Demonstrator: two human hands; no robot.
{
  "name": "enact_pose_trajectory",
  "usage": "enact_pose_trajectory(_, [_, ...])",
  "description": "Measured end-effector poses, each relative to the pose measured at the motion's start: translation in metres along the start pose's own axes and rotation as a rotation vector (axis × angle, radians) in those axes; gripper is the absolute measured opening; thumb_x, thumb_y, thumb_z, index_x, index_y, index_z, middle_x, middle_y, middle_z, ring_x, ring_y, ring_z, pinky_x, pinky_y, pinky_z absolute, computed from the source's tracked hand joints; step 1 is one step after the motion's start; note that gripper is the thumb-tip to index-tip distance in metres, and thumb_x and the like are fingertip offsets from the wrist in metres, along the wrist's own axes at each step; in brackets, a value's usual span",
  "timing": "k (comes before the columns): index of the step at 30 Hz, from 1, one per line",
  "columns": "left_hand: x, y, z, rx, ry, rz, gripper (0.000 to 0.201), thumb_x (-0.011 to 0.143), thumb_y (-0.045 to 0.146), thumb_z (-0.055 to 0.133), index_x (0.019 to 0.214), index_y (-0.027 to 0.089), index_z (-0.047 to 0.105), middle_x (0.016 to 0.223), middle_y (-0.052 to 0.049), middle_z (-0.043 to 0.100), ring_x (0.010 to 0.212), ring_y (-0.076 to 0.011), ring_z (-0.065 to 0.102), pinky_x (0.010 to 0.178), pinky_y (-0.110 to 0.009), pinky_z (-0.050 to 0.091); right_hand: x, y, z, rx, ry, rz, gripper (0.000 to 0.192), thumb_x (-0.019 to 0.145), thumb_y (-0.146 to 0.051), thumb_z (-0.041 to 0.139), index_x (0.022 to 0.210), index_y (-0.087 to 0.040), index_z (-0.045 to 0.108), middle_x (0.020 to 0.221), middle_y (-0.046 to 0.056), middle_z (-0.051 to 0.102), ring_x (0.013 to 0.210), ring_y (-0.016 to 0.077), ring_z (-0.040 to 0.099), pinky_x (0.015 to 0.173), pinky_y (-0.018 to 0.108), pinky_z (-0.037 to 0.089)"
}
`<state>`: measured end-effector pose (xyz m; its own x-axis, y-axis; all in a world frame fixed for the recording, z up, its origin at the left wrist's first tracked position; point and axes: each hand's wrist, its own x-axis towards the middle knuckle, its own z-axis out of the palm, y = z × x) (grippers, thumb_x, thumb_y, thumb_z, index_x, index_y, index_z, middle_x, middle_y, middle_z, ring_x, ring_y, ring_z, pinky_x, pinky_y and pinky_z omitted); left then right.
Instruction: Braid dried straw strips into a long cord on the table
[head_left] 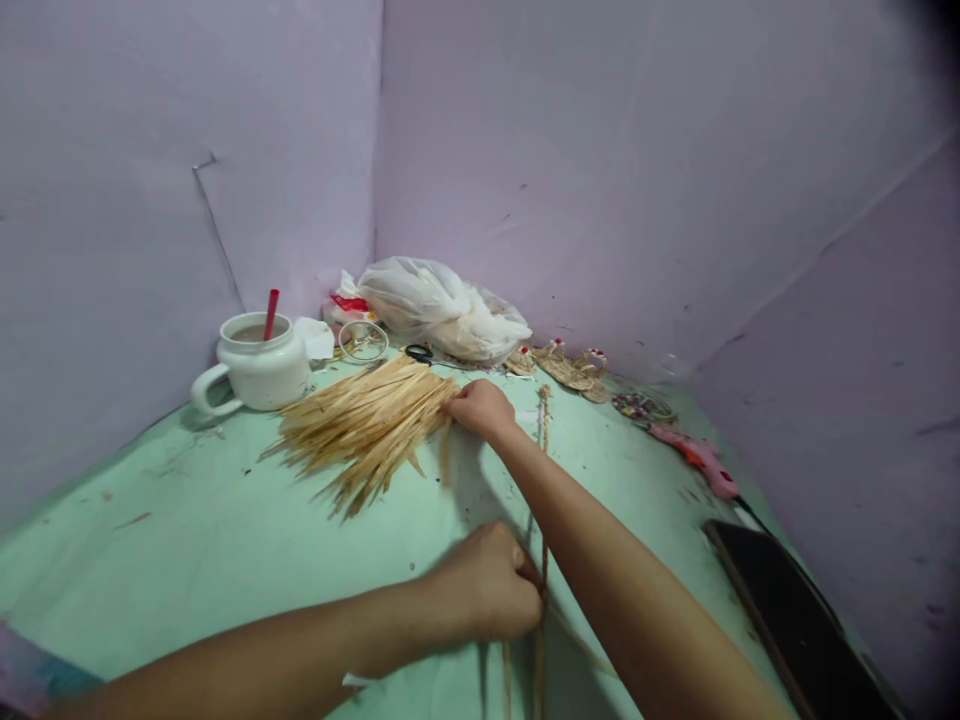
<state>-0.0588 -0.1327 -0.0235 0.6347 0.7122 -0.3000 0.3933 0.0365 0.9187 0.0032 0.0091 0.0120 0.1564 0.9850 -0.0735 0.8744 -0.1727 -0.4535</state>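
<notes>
A fanned bundle of dry, straw-coloured fibre strips (367,415) lies on the green tabletop. My right hand (484,408) is closed in a pinch at the bundle's right end, and a blurred strip hangs just below its fingers. Nearer to me, my left hand (499,585) makes a fist around a thin braided fibre cord (545,430). The cord runs upright in the view, with a knotted far end; past the fist, loose strands trail towards me. My right forearm crosses in front of part of these strands.
At the left stands a white mug (262,370) with a red stick. A white plastic bag (442,310), black-handled scissors (420,353) and woven pieces (574,370) line the back. To the right lie a pink glue gun (697,460) and a dark phone-like slab (795,620).
</notes>
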Motion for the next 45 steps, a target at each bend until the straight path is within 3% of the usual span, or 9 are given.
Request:
enact_pose_trajectory(3, [-0.001,0.001,-0.002,0.000,-0.002,-0.011,0.007,0.047,0.012,0.045,0.043,0.013,0.051,0.039,0.003,0.036,0.043,-0.0086,0.035,0.040,-0.021,0.023,-0.004,0.007,-0.014,0.259,-0.062,-0.006,0.016,0.066,-0.027,0.055,0.067,-0.012,0.061,0.069,0.009,0.063,0.068,0.0183,0.059,0.061,0.028,0.043])
enact_pose_trajectory(7, [-0.002,0.004,-0.002,-0.033,-0.018,-0.019,0.009,0.049,0.011,0.044,0.040,0.014,0.047,0.037,0.004,0.030,0.040,-0.0068,0.029,0.040,-0.021,0.021,-0.036,0.034,-0.066,0.638,-0.092,-0.032,0.016,0.072,-0.026,0.051,0.077,-0.013,0.059,0.063,0.003,0.060,0.055,0.0111,0.055,0.056,0.024,0.044])
enact_pose_trajectory(11, [-0.003,0.007,-0.002,-0.082,-0.064,-0.037,0.010,0.051,0.013,0.043,0.042,0.015,0.045,0.037,0.005,0.027,0.039,-0.0060,0.025,0.039,-0.021,0.018,-0.102,0.081,-0.101,0.534,0.004,-0.187,0.015,0.066,-0.031,0.060,0.068,-0.016,0.063,0.060,0.002,0.060,0.055,0.0125,0.053,0.055,0.024,0.042])
enact_pose_trajectory(16, [-0.006,0.019,-0.002,-0.207,-0.102,-0.056,0.013,0.055,0.019,0.047,0.043,0.014,0.044,0.038,0.006,0.027,0.040,-0.0047,0.020,0.041,-0.022,0.014,-0.164,0.126,-0.073,0.337,-0.142,-0.116,0.016,0.070,-0.027,0.055,0.075,-0.018,0.067,0.070,0.004,0.065,0.061,0.0153,0.055,0.058,0.026,0.040])
enact_pose_trajectory(19, [-0.008,0.025,-0.002,-0.207,-0.117,-0.095,0.015,0.056,0.023,0.050,0.045,0.013,0.046,0.038,0.006,0.028,0.040,-0.0042,0.020,0.042,-0.022,0.013,-0.172,0.134,-0.050,0.382,-0.185,-0.112,0.018,0.071,-0.022,0.050,0.075,-0.017,0.066,0.069,0.003,0.065,0.060,0.0134,0.054,0.056,0.023,0.038])
enact_pose_trajectory(23, [-0.007,0.027,-0.002,-0.156,-0.121,-0.097,0.020,0.058,0.025,0.051,0.044,0.014,0.041,0.038,0.007,0.026,0.041,-0.0040,0.019,0.043,-0.022,0.014,-0.174,0.133,-0.037,0.526,-0.270,-0.091,0.018,0.070,-0.022,0.048,0.071,-0.015,0.064,0.059,0.000,0.059,0.053,0.0098,0.047,0.048,0.020,0.033])
enact_pose_trajectory(29, [-0.007,0.026,0.000,-0.130,-0.132,-0.075,0.024,0.061,0.029,0.051,0.044,0.015,0.041,0.038,0.007,0.025,0.040,-0.0041,0.018,0.042,-0.023,0.012,-0.181,0.132,-0.035,0.656,-0.259,-0.035,0.017,0.069,-0.021,0.047,0.071,-0.015,0.063,0.057,-0.001,0.054,0.050,0.0080,0.042,0.046,0.019,0.031])
enact_pose_trajectory(39, [-0.007,0.024,0.001,-0.103,-0.105,-0.079,0.023,0.061,0.030,0.052,0.047,0.013,0.045,0.039,0.007,0.026,0.041,-0.0042,0.020,0.042,-0.022,0.014,-0.186,0.128,-0.043,0.699,-0.383,0.020,0.010,0.066,-0.021,0.052,0.066,-0.014,0.060,0.050,-0.003,0.046,0.046,0.0059,0.035,0.043,0.018,0.027])
enact_pose_trajectory(45, [-0.008,0.023,0.002,-0.124,-0.103,-0.079,0.025,0.062,0.028,0.051,0.044,0.015,0.039,0.038,0.007,0.025,0.040,-0.0043,0.019,0.042,-0.022,0.013,-0.184,0.126,-0.049,0.834,-0.461,0.089,0.020,0.072,-0.027,0.049,0.058,-0.014,0.051,0.045,-0.006,0.037,0.041,0.0041,0.029,0.042,0.018,0.023])
